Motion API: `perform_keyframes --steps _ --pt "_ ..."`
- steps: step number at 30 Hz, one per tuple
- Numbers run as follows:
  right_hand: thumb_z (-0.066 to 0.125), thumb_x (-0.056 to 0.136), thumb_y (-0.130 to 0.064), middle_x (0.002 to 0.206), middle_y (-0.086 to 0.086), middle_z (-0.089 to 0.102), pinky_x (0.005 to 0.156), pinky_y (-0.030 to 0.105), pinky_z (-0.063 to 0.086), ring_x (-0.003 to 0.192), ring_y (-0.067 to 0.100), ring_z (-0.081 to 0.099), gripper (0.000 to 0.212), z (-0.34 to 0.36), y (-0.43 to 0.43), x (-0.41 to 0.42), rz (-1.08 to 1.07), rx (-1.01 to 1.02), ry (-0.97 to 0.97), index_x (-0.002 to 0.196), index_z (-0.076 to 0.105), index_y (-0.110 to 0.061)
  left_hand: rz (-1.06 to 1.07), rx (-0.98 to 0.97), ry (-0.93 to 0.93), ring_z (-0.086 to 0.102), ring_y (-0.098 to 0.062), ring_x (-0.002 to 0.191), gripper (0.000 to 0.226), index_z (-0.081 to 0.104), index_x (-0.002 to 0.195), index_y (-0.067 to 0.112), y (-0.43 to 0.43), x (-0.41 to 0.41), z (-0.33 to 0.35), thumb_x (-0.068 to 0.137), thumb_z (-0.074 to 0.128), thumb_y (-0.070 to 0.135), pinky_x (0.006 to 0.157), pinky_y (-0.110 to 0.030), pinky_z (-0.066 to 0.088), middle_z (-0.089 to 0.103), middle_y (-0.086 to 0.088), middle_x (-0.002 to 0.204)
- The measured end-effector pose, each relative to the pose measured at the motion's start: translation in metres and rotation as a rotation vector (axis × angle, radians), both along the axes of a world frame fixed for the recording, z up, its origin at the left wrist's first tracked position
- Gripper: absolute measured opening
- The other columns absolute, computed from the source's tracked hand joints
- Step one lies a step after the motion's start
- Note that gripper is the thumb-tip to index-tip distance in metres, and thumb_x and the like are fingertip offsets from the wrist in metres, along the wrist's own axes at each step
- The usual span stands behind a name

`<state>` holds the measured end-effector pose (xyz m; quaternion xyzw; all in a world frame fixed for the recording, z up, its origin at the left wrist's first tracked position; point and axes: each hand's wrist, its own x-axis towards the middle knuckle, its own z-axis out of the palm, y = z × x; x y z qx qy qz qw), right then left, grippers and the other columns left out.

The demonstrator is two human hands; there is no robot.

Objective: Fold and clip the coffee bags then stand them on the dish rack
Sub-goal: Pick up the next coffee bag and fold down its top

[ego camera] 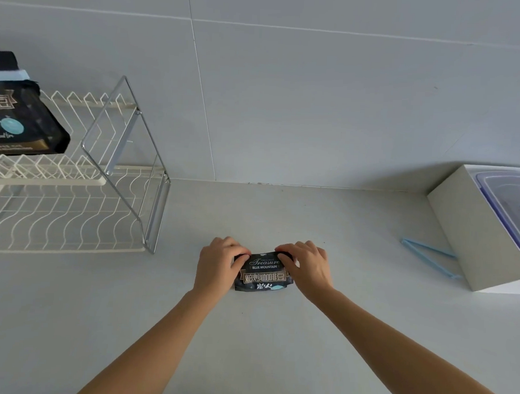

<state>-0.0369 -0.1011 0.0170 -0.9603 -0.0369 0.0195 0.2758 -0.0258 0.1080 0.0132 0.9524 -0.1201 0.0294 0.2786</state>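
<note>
A black coffee bag (263, 274) with gold and white lettering lies flat on the white counter at the centre. My left hand (218, 263) grips its upper left corner and my right hand (308, 266) grips its upper right corner, fingers curled over the folded top edge. A second black coffee bag (16, 117) stands on the upper tier of the white wire dish rack (74, 188) at the left, a light blue clip (8, 75) closing its top. Another light blue clip (429, 256) lies open on the counter to the right.
A white box (471, 233) holding a clear lidded plastic container (509, 192) sits at the right edge against the wall. The tiled wall runs along the back of the counter. The rack's chrome frame (126, 161) stands at its right end.
</note>
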Motion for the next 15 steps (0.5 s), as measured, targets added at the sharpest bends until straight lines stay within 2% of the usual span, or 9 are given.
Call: perform_keyframes --steps 3,6,11,15 --pt "0.049 0.091 -0.044 0.099 -0.009 0.054 0.087 0.032 0.034 0.095 0.012 0.045 0.026 -0.008 -0.010 -0.005 0.078 -0.028 -0.022 0.111 0.063 -0.036 -0.136 0.044 -0.058 0.056 -0.015 0.098 0.031 0.069 0.106 0.025 0.012 -0.009 -0.010 0.081 0.064 0.043 0.081 -0.034 0.043 0.067 0.012 0.104" --pt "0.056 0.088 -0.039 0.110 -0.006 0.055 0.078 0.030 0.040 0.100 0.014 0.047 0.029 -0.010 -0.017 -0.009 0.189 -0.037 -0.064 0.116 0.063 -0.031 -0.160 0.008 -0.009 0.055 -0.015 0.101 0.043 0.067 0.112 0.023 0.020 -0.011 -0.017 0.074 0.071 0.044 0.084 -0.036 0.045 0.068 0.011 0.111" --pt "0.063 0.087 -0.025 0.090 0.002 0.064 0.071 0.037 0.048 0.087 0.024 0.056 0.021 -0.003 -0.012 -0.001 0.161 -0.044 -0.157 0.105 0.072 -0.018 -0.071 -0.204 0.138 0.054 -0.010 0.096 0.032 0.071 0.104 0.023 0.014 0.001 -0.015 0.074 0.074 0.032 0.080 -0.029 0.046 0.070 0.010 0.100" --pt "0.058 0.090 -0.023 0.081 0.003 0.062 0.071 0.035 0.045 0.081 0.022 0.053 0.019 0.001 -0.006 0.007 0.139 -0.018 -0.145 0.099 0.073 -0.015 -0.049 -0.197 0.166 0.055 -0.010 0.090 0.023 0.072 0.100 0.022 0.011 0.012 -0.012 0.078 0.071 0.030 0.076 -0.029 0.047 0.071 0.009 0.093"
